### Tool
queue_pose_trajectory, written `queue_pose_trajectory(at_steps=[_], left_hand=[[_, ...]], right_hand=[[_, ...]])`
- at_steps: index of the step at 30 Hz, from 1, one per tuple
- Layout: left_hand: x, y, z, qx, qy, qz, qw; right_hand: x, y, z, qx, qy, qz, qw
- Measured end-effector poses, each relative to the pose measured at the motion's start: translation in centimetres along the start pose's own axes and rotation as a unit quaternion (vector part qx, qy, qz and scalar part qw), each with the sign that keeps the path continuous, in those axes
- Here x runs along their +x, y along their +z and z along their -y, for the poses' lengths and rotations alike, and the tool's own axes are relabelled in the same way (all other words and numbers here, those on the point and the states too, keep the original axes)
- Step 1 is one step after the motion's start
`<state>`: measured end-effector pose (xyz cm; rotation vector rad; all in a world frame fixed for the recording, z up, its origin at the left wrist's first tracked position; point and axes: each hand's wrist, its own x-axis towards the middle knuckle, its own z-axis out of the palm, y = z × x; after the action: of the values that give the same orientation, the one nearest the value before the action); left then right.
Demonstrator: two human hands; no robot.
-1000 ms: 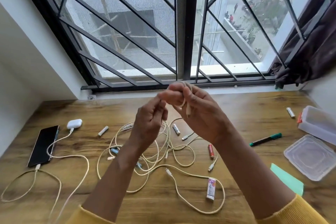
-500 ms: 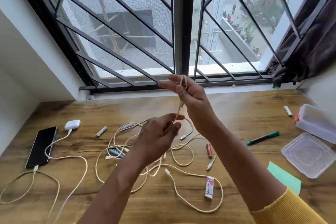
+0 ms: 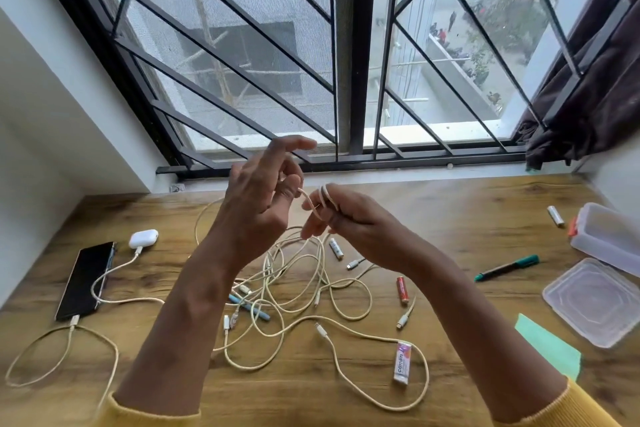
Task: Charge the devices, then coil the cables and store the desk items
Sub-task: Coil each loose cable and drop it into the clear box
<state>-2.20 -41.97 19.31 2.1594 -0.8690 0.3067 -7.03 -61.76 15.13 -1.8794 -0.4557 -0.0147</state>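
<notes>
The right hand (image 3: pixel 349 218) has its fingers curled round a few turns of cream cable (image 3: pixel 323 196). The left hand (image 3: pixel 258 204) pinches the running strand, other fingers spread.

Risk: the trailing length drops into the tangle of cables (image 3: pixel 298 284) on the desk (image 3: pixel 450 204); a snag there could pull the turns loose or drag the batteries (image 3: pixel 401 290).

The phone (image 3: pixel 85 279) and earbud case (image 3: pixel 143 238) lie plugged in at left. The marker (image 3: pixel 507 267), lid (image 3: pixel 592 302) and box (image 3: pixel 609 239) sit well apart, right.

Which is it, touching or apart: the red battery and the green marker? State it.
Apart. The head view shows bare wood between the red battery and the green marker.
</notes>
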Motion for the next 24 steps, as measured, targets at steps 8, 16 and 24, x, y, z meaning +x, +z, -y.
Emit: queue_pose_trajectory(at_steps=[8, 16, 24], left_hand=[[0.6, 1.6, 0.7, -0.158, -0.01, -0.02, 0.987], [-1.4, 4.6, 1.6, -0.174, -0.095, -0.073, 0.977], [-2.9, 6.6, -0.3, -0.096, -0.063, -0.031, 0.993]], right_hand=[[-0.6, 0.6, 1.5, 0.267, -0.04, 0.095, 0.958], [0.1, -0.3, 2.3, 0.37, -0.09, -0.015, 0.925], [1.7, -2.2, 2.8, 0.401, -0.114, -0.13, 0.9]])
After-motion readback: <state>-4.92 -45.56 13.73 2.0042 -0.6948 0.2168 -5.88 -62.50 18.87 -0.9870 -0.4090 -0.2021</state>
